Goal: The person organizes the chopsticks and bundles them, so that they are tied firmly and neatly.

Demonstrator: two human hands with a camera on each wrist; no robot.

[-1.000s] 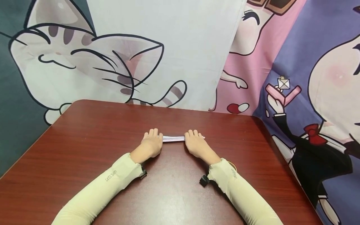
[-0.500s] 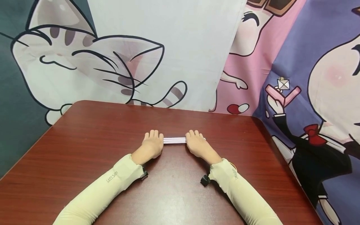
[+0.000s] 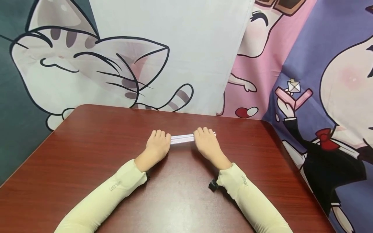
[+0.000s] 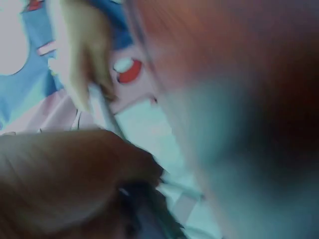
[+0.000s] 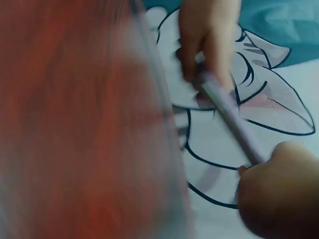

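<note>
A narrow white bundle [image 3: 182, 139] with thin lines running along its length, like stacked strips or pleated paper, spans the gap between the two hands. My left hand [image 3: 158, 145] grips its left part, fingers curled over it. Around its right part my right hand [image 3: 206, 142] is curled, and the bundle's tip pokes out past the fingers. It tilts slightly, right end higher in the head view. In the right wrist view the bundle [image 5: 232, 117] looks like a flat greyish bar held at both ends. The left wrist view is blurred, with the bundle [image 4: 102, 109] partly hidden by the near hand.
Both hands are over the far half of a reddish-brown wooden table [image 3: 175, 200]. Behind its far edge hangs a cartoon-printed cloth [image 3: 204, 58]. Pale sleeves [image 3: 96, 197] cover both forearms, and a small black camera [image 3: 213, 185] sits at the right wrist.
Both hands have shifted slightly away with the bundle still gripped, the right one more so. The bundle lay nearly level before and now slants up to the right.
</note>
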